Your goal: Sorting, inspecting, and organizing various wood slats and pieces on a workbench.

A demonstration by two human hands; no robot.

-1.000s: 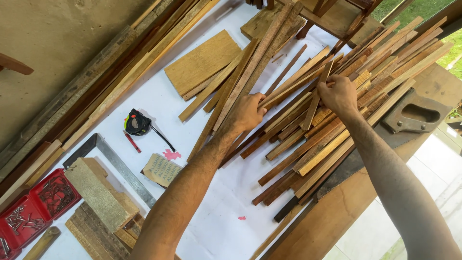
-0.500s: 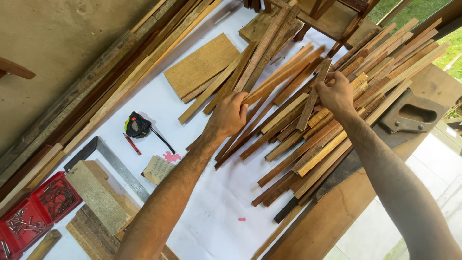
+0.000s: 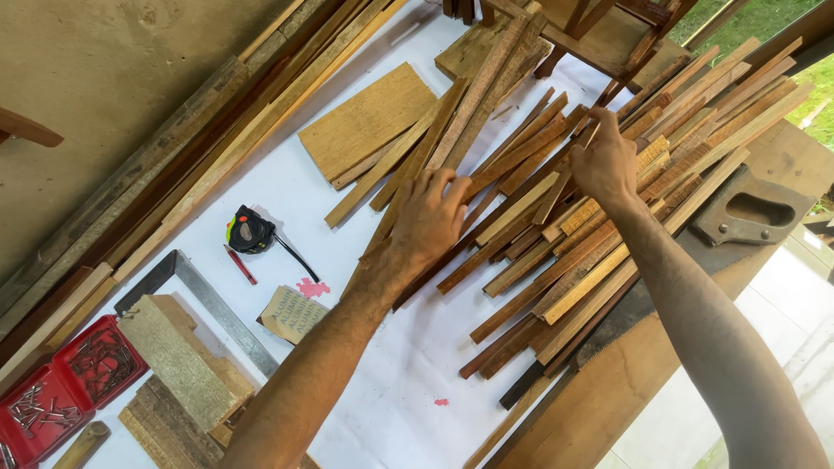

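Here we see a white-covered workbench [image 3: 382, 382] beside a bare wall [image 3: 104, 78], strewn with wooden slats [image 3: 556, 260]. Our left hand [image 3: 427, 221] lies flat and open on them mid-table, while our right hand [image 3: 605, 163] pinches one slat; a tape measure [image 3: 249, 230] sits nearby.

Bare white sheet [image 3: 408, 365] lies open at lower centre; wooden strips [image 3: 556, 226] crowd the right, tape measure [image 3: 250, 230] sits left.

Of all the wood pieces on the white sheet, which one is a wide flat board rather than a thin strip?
The tan rectangular board at the pile's upper left, beyond the left hand. It is much broader than the narrow strips around it.
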